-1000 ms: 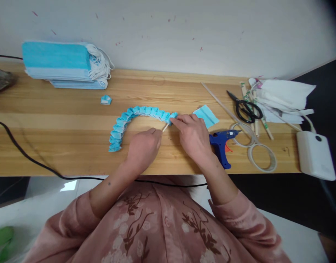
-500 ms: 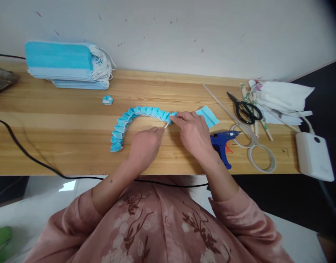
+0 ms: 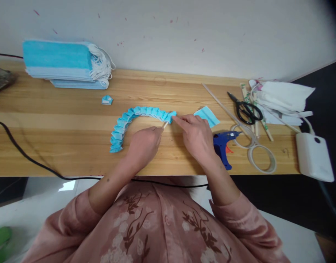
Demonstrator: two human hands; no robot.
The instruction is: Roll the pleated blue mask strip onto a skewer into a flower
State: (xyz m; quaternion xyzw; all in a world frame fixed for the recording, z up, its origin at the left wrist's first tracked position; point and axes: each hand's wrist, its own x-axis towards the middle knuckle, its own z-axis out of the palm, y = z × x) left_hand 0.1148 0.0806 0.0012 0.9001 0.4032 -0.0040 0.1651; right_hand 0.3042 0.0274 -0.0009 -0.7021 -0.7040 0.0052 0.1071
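A curved chain of pleated light-blue mask-fabric pieces (image 3: 140,110) lies on the wooden table in front of me. My left hand (image 3: 146,145) is closed on a thin white stick (image 3: 166,124), whose far tip meets the underside of the chain's right end. From the other side, my right hand (image 3: 195,137) stretches its index finger to the edge of that same end, its other fingers loosely bent and nothing visible in them. The thumb is hidden. Just beyond the right hand rests a flat blue fabric piece (image 3: 207,116).
Stacked blue masks (image 3: 58,56) stand at the back left, near a small folded blue piece (image 3: 107,100). To the right are a blue glue gun (image 3: 222,142), a clear glue stick (image 3: 219,102), black scissors (image 3: 248,111), tape rolls (image 3: 262,159) and a white adapter (image 3: 315,157). A black cable (image 3: 33,159) crosses the front edge.
My right hand has drawn back slightly to the right and toward me, uncovering more of the chain's end. The left hand keeps the stick at nearly the same place.
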